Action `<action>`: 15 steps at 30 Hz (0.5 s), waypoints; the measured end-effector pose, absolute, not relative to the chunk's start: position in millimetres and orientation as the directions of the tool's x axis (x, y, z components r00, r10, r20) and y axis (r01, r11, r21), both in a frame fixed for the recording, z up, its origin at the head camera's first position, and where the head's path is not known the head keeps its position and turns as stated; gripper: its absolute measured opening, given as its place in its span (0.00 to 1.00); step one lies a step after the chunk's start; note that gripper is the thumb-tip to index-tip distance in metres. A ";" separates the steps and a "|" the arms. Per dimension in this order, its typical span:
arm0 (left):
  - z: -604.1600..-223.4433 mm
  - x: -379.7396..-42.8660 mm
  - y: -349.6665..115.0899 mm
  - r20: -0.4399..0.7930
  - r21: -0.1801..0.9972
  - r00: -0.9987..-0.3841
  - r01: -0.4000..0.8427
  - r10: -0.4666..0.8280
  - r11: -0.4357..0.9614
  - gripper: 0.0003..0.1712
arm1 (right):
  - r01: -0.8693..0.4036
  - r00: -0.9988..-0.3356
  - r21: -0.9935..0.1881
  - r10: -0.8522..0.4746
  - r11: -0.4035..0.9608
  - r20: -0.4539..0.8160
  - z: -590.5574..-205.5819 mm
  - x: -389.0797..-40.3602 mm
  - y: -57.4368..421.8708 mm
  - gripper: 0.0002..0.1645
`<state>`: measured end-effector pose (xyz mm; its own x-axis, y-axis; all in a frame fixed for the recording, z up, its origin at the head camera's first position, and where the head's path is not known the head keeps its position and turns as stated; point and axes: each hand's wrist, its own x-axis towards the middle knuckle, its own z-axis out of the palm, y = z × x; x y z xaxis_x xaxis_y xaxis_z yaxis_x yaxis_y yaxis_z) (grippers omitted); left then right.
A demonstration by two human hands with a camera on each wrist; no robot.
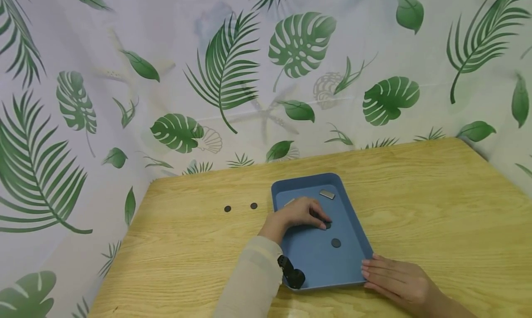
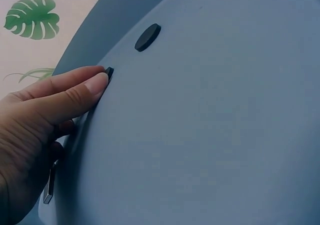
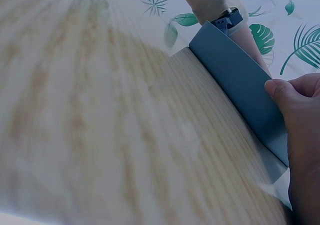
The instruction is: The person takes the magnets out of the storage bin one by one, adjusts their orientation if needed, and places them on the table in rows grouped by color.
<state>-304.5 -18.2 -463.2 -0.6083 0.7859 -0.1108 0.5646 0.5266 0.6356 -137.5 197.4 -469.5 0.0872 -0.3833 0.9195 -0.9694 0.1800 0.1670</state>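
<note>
My left hand (image 1: pixel 302 212) reaches over the blue tray (image 1: pixel 316 274). Between thumb and fingertips it pinches a small dark disc (image 2: pixel 110 72), low over the tray's floor. Another dark disc (image 1: pixel 335 242) lies flat on that floor, close to the pinched one. A silvery bar (image 1: pixel 327 194) rests toward the far end of the tray; a second pale bar (image 1: pixel 289 201) shows partly beside the left hand. My right hand (image 1: pixel 399 278) holds the tray's near right corner, its thumb (image 3: pixel 280 91) against the wall near the rim.
Two more dark discs, one farther left (image 1: pixel 227 209) and one nearer the tray (image 1: pixel 254 206), lie on the wooden table (image 1: pixel 178 248). A leaf-printed cloth (image 1: pixel 249 77) hangs behind the table. A black wrist camera (image 1: pixel 293 274) on the left sleeve covers the tray's near left corner.
</note>
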 end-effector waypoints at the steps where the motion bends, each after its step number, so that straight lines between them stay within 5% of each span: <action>1: -462.9 -304.4 -18.1 -0.109 0.636 -0.607 0.566 0.787 0.524 0.14 | -0.970 0.087 0.166 -0.383 0.178 0.920 -469.0 -137.5 197.5 0.12; 15: -462.9 -303.0 -18.1 -0.062 0.645 -0.655 0.549 0.753 0.531 0.11 | -0.973 0.080 0.155 -0.382 0.169 0.921 -468.7 -137.9 198.0 0.12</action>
